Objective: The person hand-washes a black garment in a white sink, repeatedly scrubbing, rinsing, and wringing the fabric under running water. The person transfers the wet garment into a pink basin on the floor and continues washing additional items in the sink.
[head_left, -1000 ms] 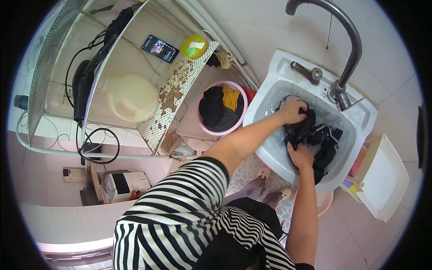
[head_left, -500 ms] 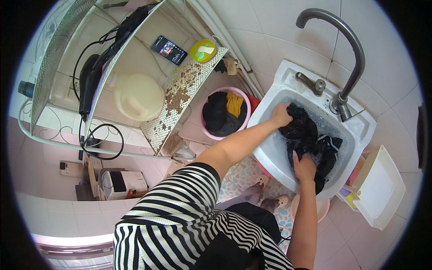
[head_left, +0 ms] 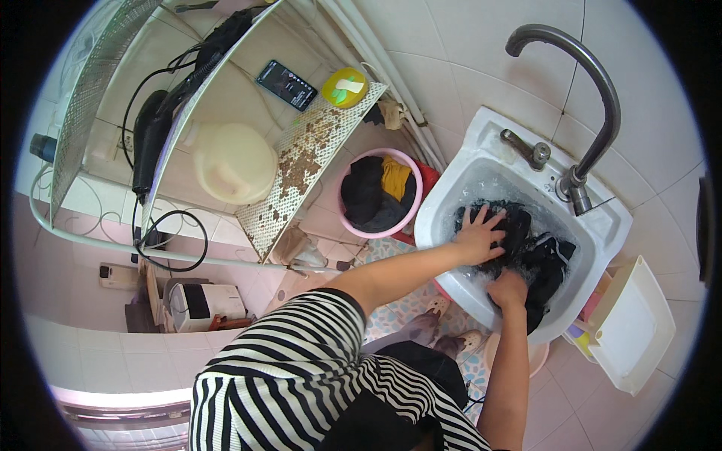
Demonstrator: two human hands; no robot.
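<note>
Black clothes (head_left: 549,274), part-submerged, right hand (head_left: 509,289) half-hidden

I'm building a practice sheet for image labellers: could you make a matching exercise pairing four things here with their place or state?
1. Phone
2. Yellow cloth
3. Left hand
4. Faucet

A. Inside the pink basin
B. Mounted on the sink
C. Beside the yellow dish
D. Spread over black cloth

Pairs: 1-C, 2-A, 3-D, 4-B.
</note>
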